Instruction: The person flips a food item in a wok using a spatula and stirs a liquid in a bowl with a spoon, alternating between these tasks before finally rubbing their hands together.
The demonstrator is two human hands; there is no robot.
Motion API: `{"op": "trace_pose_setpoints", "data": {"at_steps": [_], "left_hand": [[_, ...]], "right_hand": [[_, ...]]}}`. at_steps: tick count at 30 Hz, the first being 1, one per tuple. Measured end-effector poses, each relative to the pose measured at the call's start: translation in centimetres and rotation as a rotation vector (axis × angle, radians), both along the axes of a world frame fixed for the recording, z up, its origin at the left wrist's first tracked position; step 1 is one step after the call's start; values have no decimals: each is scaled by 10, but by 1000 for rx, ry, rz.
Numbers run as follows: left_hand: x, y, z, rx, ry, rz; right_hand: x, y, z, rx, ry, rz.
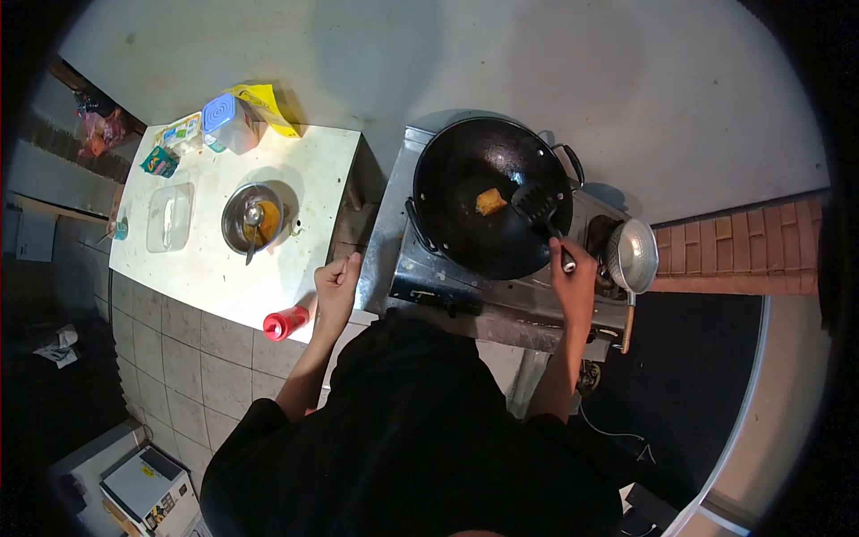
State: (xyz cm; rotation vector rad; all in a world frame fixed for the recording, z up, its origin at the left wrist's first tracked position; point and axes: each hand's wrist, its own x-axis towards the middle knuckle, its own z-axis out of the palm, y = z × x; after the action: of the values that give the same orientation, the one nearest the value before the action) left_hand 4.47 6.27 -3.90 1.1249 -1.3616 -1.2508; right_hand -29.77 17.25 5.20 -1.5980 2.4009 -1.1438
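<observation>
My right hand [574, 267] is closed around the handle of a black slotted spatula [535, 205]. The spatula's head is inside a large black wok [456, 237] on the stove, just right of a small golden-brown piece of food [489, 202]. My left hand [337, 282] is closed in a loose fist between the stove and the white table, away from the wok. Its fingers curl inward, and nothing shows in them. A red-lidded container [285, 323] lies on the table near that hand.
The white table [206, 273] holds a metal bowl [233, 219] with yellow liquid and a ladle, a clear plastic box [170, 217], a blue-lidded container [230, 123] and packets. A strainer [633, 256] rests on the right of the stove [380, 259].
</observation>
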Motion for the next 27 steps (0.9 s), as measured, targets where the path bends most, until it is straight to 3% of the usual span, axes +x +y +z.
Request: {"op": "trace_pose_setpoints", "data": {"at_steps": [10,12,18,27], "left_hand": [[10,5,-8,40,-38,57],[12,6,-9,95,-27,54],[14,8,-5,77,-37,79],[24,11,-8,42,-8,29]], "right_hand": [[-22,-27,29,178,-64,70],[-41,-44,34,396,-334,37],[-66,-69,31,415,-724,36],[-74,-75,27,264,-842,59]]}}
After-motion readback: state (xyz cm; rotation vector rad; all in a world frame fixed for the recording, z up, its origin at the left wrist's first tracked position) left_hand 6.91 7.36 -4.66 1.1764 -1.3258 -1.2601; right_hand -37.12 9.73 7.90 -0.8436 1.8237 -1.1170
